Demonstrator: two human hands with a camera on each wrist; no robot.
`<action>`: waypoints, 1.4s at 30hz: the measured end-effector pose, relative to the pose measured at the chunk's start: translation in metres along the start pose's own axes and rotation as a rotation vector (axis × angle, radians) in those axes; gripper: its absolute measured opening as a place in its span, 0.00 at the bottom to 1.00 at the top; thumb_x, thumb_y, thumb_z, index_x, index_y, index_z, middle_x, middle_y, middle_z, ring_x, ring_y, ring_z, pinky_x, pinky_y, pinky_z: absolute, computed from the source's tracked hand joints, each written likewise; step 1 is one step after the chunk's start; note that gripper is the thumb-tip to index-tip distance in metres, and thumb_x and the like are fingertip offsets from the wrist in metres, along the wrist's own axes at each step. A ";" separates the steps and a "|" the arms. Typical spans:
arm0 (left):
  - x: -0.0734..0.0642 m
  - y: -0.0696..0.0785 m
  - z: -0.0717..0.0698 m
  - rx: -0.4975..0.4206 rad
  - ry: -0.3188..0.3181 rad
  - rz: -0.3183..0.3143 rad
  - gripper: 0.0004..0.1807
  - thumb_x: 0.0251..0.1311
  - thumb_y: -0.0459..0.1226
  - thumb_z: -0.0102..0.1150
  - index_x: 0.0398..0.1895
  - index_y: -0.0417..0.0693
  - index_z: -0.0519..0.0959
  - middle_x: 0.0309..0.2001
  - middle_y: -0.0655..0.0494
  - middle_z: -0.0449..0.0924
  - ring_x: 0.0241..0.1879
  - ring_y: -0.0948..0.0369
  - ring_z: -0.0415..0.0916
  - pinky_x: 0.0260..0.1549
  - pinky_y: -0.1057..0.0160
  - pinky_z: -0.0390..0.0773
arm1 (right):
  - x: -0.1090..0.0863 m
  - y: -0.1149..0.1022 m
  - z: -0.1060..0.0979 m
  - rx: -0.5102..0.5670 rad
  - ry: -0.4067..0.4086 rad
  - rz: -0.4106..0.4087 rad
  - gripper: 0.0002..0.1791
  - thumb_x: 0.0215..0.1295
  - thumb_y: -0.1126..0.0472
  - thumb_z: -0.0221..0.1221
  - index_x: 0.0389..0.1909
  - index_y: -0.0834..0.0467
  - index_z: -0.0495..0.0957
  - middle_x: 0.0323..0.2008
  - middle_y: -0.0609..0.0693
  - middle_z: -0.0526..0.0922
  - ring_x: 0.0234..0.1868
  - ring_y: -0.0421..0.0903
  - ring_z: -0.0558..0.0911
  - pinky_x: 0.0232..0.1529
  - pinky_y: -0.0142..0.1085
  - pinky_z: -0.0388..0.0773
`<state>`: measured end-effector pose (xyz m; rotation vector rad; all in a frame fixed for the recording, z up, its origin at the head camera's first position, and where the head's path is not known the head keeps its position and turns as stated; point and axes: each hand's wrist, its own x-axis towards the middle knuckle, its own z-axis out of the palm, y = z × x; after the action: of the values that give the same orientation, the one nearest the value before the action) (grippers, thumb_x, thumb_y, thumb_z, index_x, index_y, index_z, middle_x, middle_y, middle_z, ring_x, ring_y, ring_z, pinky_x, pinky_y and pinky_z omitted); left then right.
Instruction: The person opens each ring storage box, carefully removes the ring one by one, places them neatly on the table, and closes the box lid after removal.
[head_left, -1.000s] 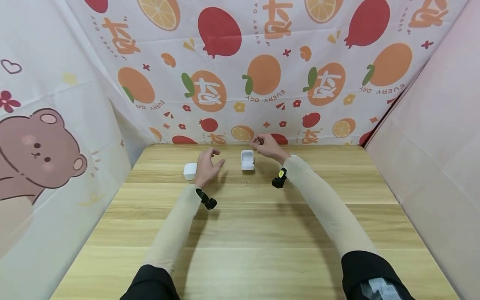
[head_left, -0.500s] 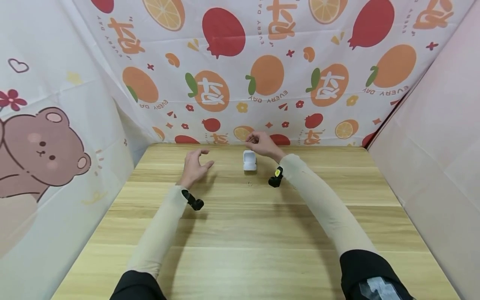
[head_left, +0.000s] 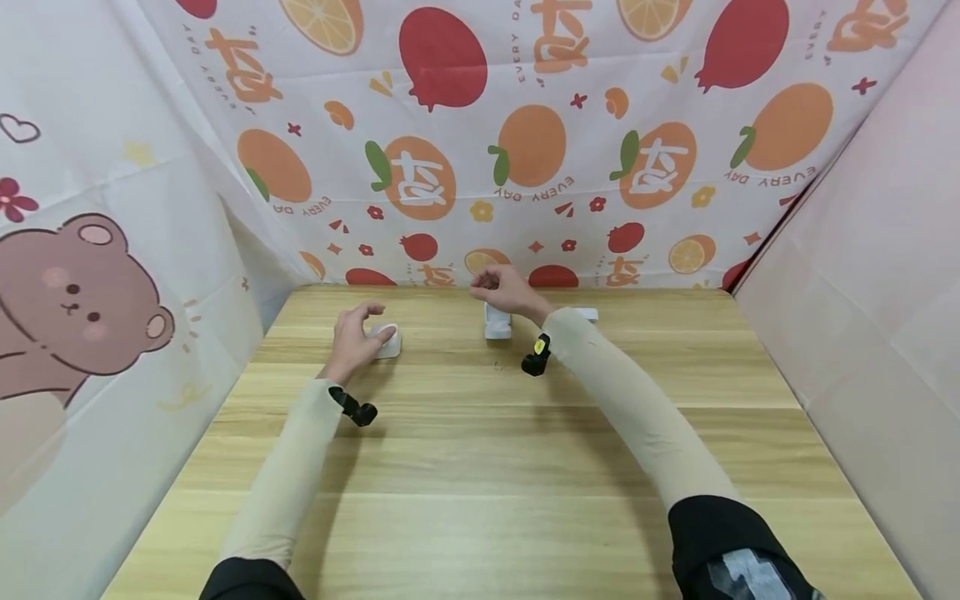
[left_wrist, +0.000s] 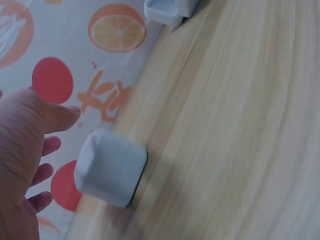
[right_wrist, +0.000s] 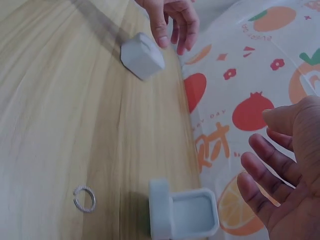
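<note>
My left hand (head_left: 354, 342) hovers by a small white closed ring box (head_left: 387, 342), its thumb and fingers spread. In the left wrist view a gap shows between this hand (left_wrist: 22, 150) and the closed box (left_wrist: 111, 167). Near the table's back edge a second white ring box (head_left: 497, 325) stands with its lid up. Above and behind it my right hand (head_left: 512, 296) hangs with loosely bent fingers, holding nothing in the right wrist view. A silver ring (right_wrist: 84, 199), open at one side and ridged, lies on the wood before the open box (right_wrist: 182, 212).
A flat white object (head_left: 587, 314) lies at the back, partly hidden by my right sleeve. A fruit-print cloth (head_left: 480, 150) hangs right behind the wooden table (head_left: 480, 467). Cloth walls (head_left: 862, 250) stand at both sides.
My left hand has moved left, away from the middle, to the closed ring box. My right hand has shifted slightly left, over the back of the open box. The ring stays in place.
</note>
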<state>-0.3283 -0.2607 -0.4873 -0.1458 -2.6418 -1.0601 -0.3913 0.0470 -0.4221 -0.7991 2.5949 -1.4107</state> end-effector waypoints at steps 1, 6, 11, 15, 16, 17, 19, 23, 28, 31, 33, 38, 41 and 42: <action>-0.001 -0.003 -0.002 -0.007 -0.004 -0.011 0.24 0.53 0.45 0.61 0.53 0.51 0.71 0.54 0.49 0.72 0.55 0.49 0.59 0.53 0.47 0.57 | 0.001 -0.001 0.003 0.003 -0.011 -0.006 0.10 0.59 0.55 0.58 0.39 0.56 0.76 0.35 0.49 0.81 0.37 0.42 0.78 0.41 0.32 0.74; -0.004 -0.013 -0.011 -0.010 -0.036 -0.047 0.27 0.53 0.49 0.59 0.55 0.52 0.69 0.56 0.49 0.71 0.57 0.49 0.59 0.54 0.47 0.57 | 0.003 -0.006 0.013 0.053 -0.060 -0.009 0.13 0.59 0.55 0.58 0.41 0.58 0.76 0.37 0.51 0.81 0.38 0.44 0.78 0.43 0.35 0.74; -0.005 -0.021 -0.016 -0.025 -0.095 -0.074 0.32 0.52 0.54 0.58 0.58 0.52 0.66 0.58 0.49 0.69 0.59 0.49 0.59 0.56 0.46 0.59 | 0.003 -0.010 0.025 0.069 -0.082 -0.012 0.13 0.59 0.56 0.58 0.41 0.59 0.75 0.38 0.52 0.81 0.40 0.47 0.79 0.45 0.35 0.74; -0.008 -0.024 -0.019 -0.047 -0.160 -0.077 0.36 0.50 0.52 0.61 0.60 0.48 0.63 0.60 0.46 0.67 0.61 0.46 0.58 0.58 0.43 0.59 | 0.004 -0.005 0.039 0.035 -0.092 -0.001 0.12 0.60 0.56 0.57 0.42 0.56 0.75 0.39 0.49 0.81 0.41 0.44 0.79 0.44 0.33 0.75; -0.008 -0.025 -0.020 -0.047 -0.173 -0.074 0.38 0.48 0.52 0.62 0.61 0.47 0.62 0.60 0.45 0.67 0.62 0.45 0.58 0.58 0.43 0.59 | 0.004 -0.005 0.042 0.037 -0.102 0.006 0.12 0.60 0.55 0.57 0.43 0.56 0.74 0.40 0.49 0.81 0.41 0.43 0.79 0.45 0.33 0.74; -0.008 -0.025 -0.020 -0.049 -0.187 -0.073 0.38 0.48 0.50 0.64 0.61 0.46 0.62 0.61 0.45 0.67 0.62 0.45 0.57 0.58 0.42 0.58 | 0.004 -0.006 0.044 0.040 -0.108 0.015 0.13 0.60 0.55 0.57 0.44 0.56 0.74 0.41 0.49 0.80 0.42 0.42 0.78 0.45 0.33 0.74; -0.009 -0.025 -0.021 -0.064 -0.208 -0.059 0.39 0.47 0.46 0.66 0.61 0.45 0.61 0.61 0.44 0.67 0.62 0.44 0.57 0.59 0.42 0.57 | 0.003 -0.006 0.049 0.039 -0.107 0.026 0.13 0.60 0.55 0.56 0.44 0.54 0.74 0.42 0.48 0.80 0.42 0.42 0.78 0.45 0.34 0.74; -0.011 -0.027 -0.020 -0.069 -0.239 0.002 0.39 0.46 0.38 0.67 0.61 0.40 0.60 0.60 0.38 0.67 0.62 0.42 0.59 0.60 0.41 0.56 | 0.002 -0.005 0.059 0.049 -0.103 0.016 0.13 0.60 0.55 0.57 0.44 0.54 0.74 0.41 0.47 0.80 0.42 0.42 0.78 0.45 0.34 0.74; -0.012 -0.034 -0.017 -0.088 -0.244 0.009 0.38 0.45 0.34 0.67 0.61 0.39 0.61 0.60 0.36 0.67 0.62 0.42 0.61 0.60 0.42 0.58 | 0.001 -0.002 0.069 0.058 -0.114 0.000 0.12 0.59 0.55 0.58 0.43 0.53 0.75 0.41 0.47 0.81 0.42 0.43 0.79 0.43 0.32 0.75; -0.012 -0.037 -0.015 -0.092 -0.240 -0.010 0.37 0.45 0.35 0.67 0.60 0.42 0.62 0.60 0.37 0.67 0.61 0.43 0.62 0.61 0.43 0.57 | 0.002 0.002 0.074 0.073 -0.114 0.003 0.12 0.58 0.55 0.59 0.43 0.53 0.75 0.41 0.48 0.81 0.42 0.44 0.79 0.42 0.31 0.75; -0.011 -0.038 -0.014 -0.083 -0.236 -0.022 0.36 0.45 0.35 0.67 0.60 0.44 0.63 0.60 0.38 0.67 0.61 0.42 0.62 0.61 0.42 0.57 | 0.003 0.005 0.077 0.078 -0.113 0.012 0.13 0.57 0.55 0.60 0.42 0.54 0.75 0.41 0.49 0.81 0.41 0.43 0.79 0.42 0.30 0.76; -0.010 -0.037 -0.013 -0.054 -0.234 -0.036 0.35 0.45 0.38 0.68 0.58 0.48 0.64 0.59 0.38 0.68 0.60 0.42 0.62 0.59 0.42 0.58 | 0.003 0.006 0.083 0.068 -0.119 0.032 0.14 0.57 0.55 0.60 0.43 0.53 0.75 0.43 0.49 0.81 0.43 0.43 0.80 0.43 0.30 0.76; -0.010 -0.035 -0.012 -0.060 -0.232 -0.034 0.34 0.45 0.38 0.68 0.58 0.47 0.65 0.59 0.38 0.69 0.60 0.41 0.63 0.59 0.42 0.59 | 0.004 0.008 0.087 0.077 -0.122 0.046 0.14 0.57 0.55 0.60 0.44 0.53 0.75 0.43 0.48 0.80 0.44 0.43 0.79 0.44 0.31 0.75; -0.010 -0.034 -0.011 -0.064 -0.233 -0.032 0.34 0.45 0.38 0.68 0.58 0.47 0.65 0.58 0.38 0.69 0.60 0.41 0.63 0.59 0.42 0.59 | 0.004 0.008 0.089 0.076 -0.125 0.056 0.14 0.57 0.55 0.60 0.44 0.52 0.75 0.44 0.47 0.80 0.44 0.43 0.79 0.44 0.32 0.75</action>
<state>-0.3228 -0.2930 -0.5054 -0.2566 -2.8247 -1.2052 -0.3708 -0.0189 -0.4787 -0.7718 2.4364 -1.3869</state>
